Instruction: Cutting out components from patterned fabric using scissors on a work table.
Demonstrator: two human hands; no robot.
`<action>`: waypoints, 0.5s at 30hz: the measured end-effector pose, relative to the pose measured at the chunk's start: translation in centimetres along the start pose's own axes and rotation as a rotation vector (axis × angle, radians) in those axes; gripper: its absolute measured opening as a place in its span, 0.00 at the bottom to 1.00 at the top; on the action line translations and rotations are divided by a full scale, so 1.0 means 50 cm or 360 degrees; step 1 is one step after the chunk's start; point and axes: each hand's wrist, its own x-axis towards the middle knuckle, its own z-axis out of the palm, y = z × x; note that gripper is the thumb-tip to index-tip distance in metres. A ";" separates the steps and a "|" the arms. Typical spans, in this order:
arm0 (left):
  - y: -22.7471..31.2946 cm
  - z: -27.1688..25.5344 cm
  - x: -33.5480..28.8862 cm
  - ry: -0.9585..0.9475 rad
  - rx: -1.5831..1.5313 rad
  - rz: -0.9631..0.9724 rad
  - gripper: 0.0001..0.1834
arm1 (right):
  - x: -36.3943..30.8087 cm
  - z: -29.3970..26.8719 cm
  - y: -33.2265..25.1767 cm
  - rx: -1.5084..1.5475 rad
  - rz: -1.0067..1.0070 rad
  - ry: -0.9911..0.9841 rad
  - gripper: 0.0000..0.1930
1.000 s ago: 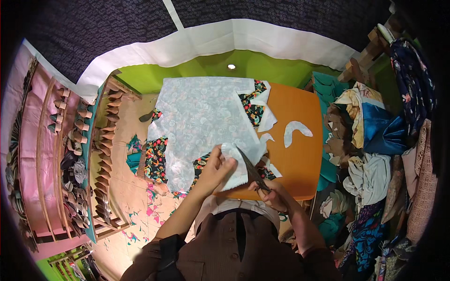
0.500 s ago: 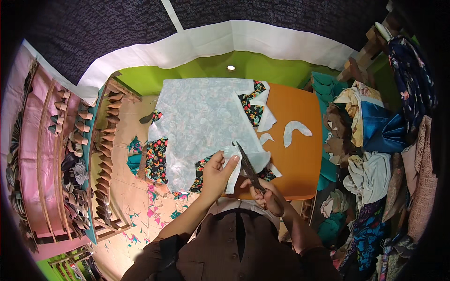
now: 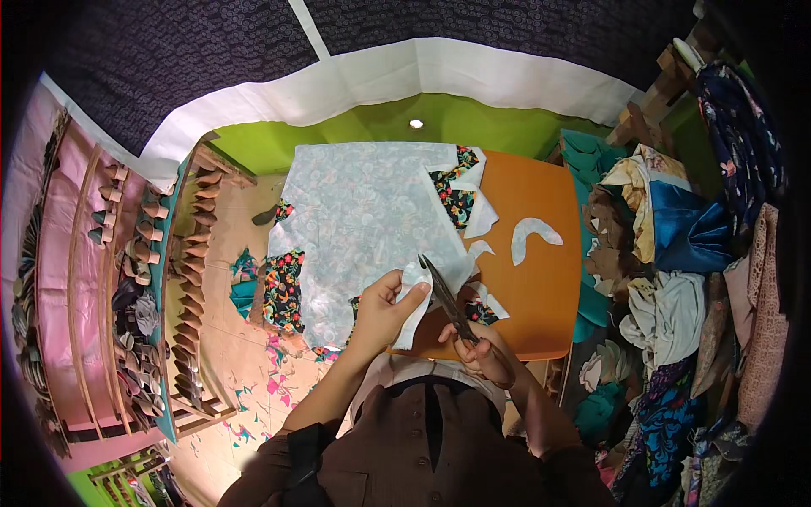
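My left hand (image 3: 380, 311) pinches a whitish curved fabric piece (image 3: 410, 328) between thumb and fingers, over the near edge of the table. In my right hand (image 3: 483, 355) is a pair of dark scissors (image 3: 452, 306), its blades pointing up and left. The blade tips are at the right side of the held piece, close to my left thumb. Beneath and beyond lies a large pale-backed fabric sheet (image 3: 363, 211), its black floral side showing at the folded left edge (image 3: 283, 291). A cut, curved whitish piece (image 3: 527, 230) rests on the table at the right.
The table (image 3: 549, 304) has an orange-brown top. On the left stand racks with rows of shoe lasts (image 3: 194, 262), and coloured scraps (image 3: 277, 372) litter the floor. Piled fabrics (image 3: 688, 237) line the right side. A dark patterned cloth (image 3: 473, 34) with white border hangs ahead.
My left hand has moved slightly left and down, turning the held piece. The loose fabric flap right of the scissors has shifted up. The right hand and scissors have barely moved.
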 end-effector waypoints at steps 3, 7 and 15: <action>-0.001 -0.010 0.000 -0.0004 -0.0025 -0.0041 0.11 | -0.001 -0.005 0.000 -0.0048 0.0016 -0.0024 0.45; 0.042 0.007 -0.009 -0.0071 -0.0103 -0.0140 0.11 | -0.004 -0.017 0.003 -0.0071 -0.0042 -0.0103 0.42; 0.039 0.006 -0.008 -0.0273 0.0044 -0.0100 0.06 | 0.007 -0.026 0.009 0.0022 0.0047 -0.0027 0.46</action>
